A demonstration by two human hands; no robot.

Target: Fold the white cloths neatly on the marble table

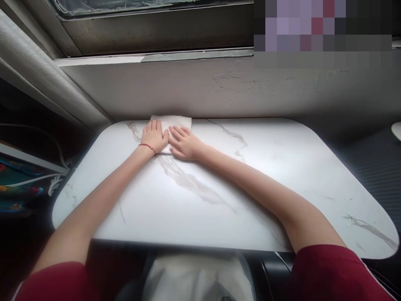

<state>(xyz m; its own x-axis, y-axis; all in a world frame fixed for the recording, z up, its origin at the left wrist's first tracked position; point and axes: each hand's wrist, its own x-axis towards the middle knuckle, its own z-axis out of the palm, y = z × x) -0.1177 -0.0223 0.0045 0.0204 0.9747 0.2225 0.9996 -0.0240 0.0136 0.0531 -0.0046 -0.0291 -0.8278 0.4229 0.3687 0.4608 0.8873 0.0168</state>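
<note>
A white cloth, possibly a folded wipe, lies flat at the far edge of the white marble-patterned table. My left hand rests flat on the cloth's left part, fingers stretched toward the wall; a thin red string bracelet circles that wrist. On the cloth's right part lies my right hand, palm down with its fingers pointing left. The two hands are close together, and they cover much of the cloth between them.
Behind the table rises a pale wall with a window frame above it. White cables and a colourful fabric are at the left. Below the near edge is a pale, blurred object. The upper right is pixelated.
</note>
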